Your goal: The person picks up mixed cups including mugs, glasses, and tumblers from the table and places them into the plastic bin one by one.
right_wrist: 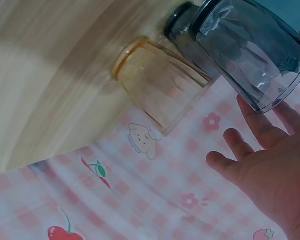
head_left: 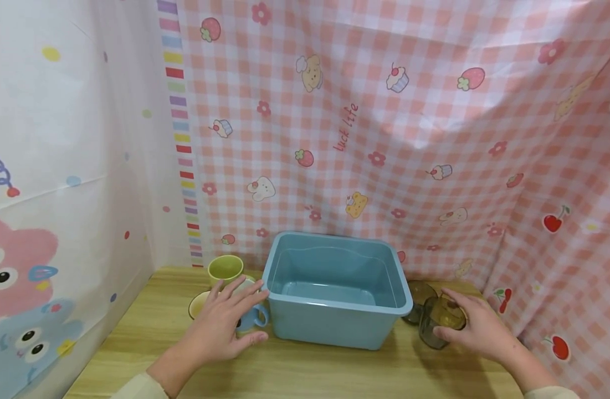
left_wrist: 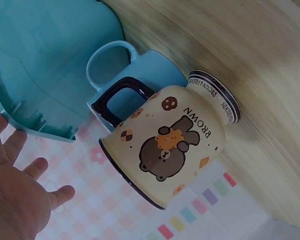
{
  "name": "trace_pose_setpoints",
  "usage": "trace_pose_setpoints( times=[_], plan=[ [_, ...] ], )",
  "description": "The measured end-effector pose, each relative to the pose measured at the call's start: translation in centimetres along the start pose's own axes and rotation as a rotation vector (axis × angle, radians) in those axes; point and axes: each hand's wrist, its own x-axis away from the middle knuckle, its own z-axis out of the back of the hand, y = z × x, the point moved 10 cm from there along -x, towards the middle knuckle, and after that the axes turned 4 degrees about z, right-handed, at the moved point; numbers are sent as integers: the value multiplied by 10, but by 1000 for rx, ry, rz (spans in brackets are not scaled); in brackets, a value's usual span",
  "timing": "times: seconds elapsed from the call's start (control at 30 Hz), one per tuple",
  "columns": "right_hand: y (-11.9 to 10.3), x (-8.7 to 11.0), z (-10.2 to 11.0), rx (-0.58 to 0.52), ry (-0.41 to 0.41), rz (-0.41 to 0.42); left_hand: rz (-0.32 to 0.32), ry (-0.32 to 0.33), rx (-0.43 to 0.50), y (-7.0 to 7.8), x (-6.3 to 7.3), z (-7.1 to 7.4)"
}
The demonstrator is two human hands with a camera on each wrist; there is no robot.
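My left hand [head_left: 222,324] hovers over a group of mugs, fingers spread and holding nothing. Beneath it are a cream mug [left_wrist: 195,112] with a brown bear, cookie prints and a black handle, and a light blue mug [left_wrist: 157,72]. A green mug [head_left: 226,269] stands behind them. On the right side, my right hand [head_left: 484,330] holds a smoky grey glass [right_wrist: 255,47] near its rim, thumb on one side and fingertips on the other. Close by stand an amber glass [right_wrist: 160,82] and a second grey glass [right_wrist: 187,40], partly hidden in the head view.
A blue plastic bin [head_left: 334,327] sits between the two hands, its open top facing up. The wooden table [head_left: 305,371] extends in front of it. Pink checked cloth [head_left: 334,138] hangs behind and on the right; white printed cloth [head_left: 85,111] hangs on the left.
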Motion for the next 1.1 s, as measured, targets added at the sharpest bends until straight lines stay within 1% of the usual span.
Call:
trace_pose_setpoints(
  times=[0.1,0.27,0.43,0.73,1.1],
  plan=[
    [-1,-1,5,4,7,-5,-5,5,-3,0,-1,-1],
    [-5,-3,13,4,26,14,-5,7,-4,0,-1,-1],
    [-4,-4,18,4,11,-10,-2,4,0,0,-1,0],
    [-7,-3,26,-7,-2,-16,17,-10,7,-2,0,-2],
    [-12,-4,37,-26,28,12,13,-27,-4,-1,0,-4]
  ],
)
